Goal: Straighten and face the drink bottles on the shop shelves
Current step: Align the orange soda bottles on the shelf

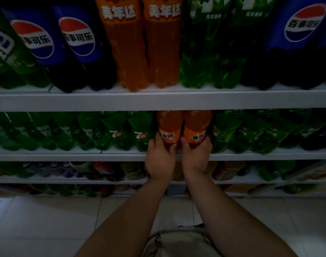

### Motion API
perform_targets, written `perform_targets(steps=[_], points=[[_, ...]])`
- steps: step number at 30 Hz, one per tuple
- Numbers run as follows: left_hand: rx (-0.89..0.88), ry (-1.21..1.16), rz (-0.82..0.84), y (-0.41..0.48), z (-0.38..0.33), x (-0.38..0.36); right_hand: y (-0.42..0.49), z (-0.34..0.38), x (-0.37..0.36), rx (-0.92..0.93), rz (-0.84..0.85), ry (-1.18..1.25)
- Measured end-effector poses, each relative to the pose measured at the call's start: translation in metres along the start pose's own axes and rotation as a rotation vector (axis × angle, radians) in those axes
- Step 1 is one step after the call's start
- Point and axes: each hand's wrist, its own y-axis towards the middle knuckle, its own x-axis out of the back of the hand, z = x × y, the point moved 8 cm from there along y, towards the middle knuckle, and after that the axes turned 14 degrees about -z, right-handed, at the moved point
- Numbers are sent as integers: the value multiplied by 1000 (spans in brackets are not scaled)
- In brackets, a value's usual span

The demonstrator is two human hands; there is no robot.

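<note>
Both hands reached to the middle shelf [65, 157]. The left hand [159, 156] gripped the left orange bottle [170, 125] low down, fingers curled round its base. The right hand [196, 154] held the right orange bottle [197, 125] the same way, thumb on its inner side. The two bottles stood upright and side by side at the front of that shelf, touching or very nearly so. Their orange labels with white characters faced outward, and their tops were hidden behind the edge of the top shelf [158, 101].

To their left ran a row of green bottles [119, 135] – the two nearest showed a white and red 7 mark. More green ones [232, 132] stood to the right, too dark for their labels to be read.

The top shelf carried larger bottles. Two big orange bottles [149, 52] stood together in the middle, labels forward. Cola bottles [75, 45] with blue labels and round red, white and blue marks stood left of them, and tall green bottles [214, 52] stood right of them. One more cola [303, 34] stood at the far right.

The lower shelves [65, 179] held small bottles, dim and blurred – I could not tell their kind. Below lay a pale tiled floor [47, 219]. A light bag [177, 242] with a strap showed at the bottom edge, between the forearms.
</note>
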Motion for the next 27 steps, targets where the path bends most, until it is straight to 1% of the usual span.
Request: perform_targets(steps=[4, 9, 11, 13, 16, 18, 21, 22, 24, 26, 27], points=[[7, -39, 1, 2, 2, 1, 1, 0, 0, -15, 12, -6], [-8, -79, 18, 1, 3, 1, 0, -1, 1, 20, 54, -36], [27, -77, 37, -4, 5, 0, -1, -1, 4, 48, 67, -45], [108, -82, 58, -10, 9, -3, -2, -2, 11, 87, 74, -39], [219, -18, 113, -22, 18, -11, 4, -9, 30, 157, 37, -43], [220, 6, 200, -33, 13, -22, 15, -18, 46, 194, -19, -57], [188, -212, 280, -44, -20, -35, 41, -26, 67, 138, -115, -62], [174, -258, 259, -43, -32, -34, 49, -25, 69, 121, -129, -74], [182, -293, 148, -40, -45, -30, 60, -19, 67, 142, -112, -106], [247, -314, 48, -41, -46, -24, 66, -14, 62, 159, -85, -141], [278, -320, 27, -45, -45, -23, 68, -13, 61, 156, -83, -156]])
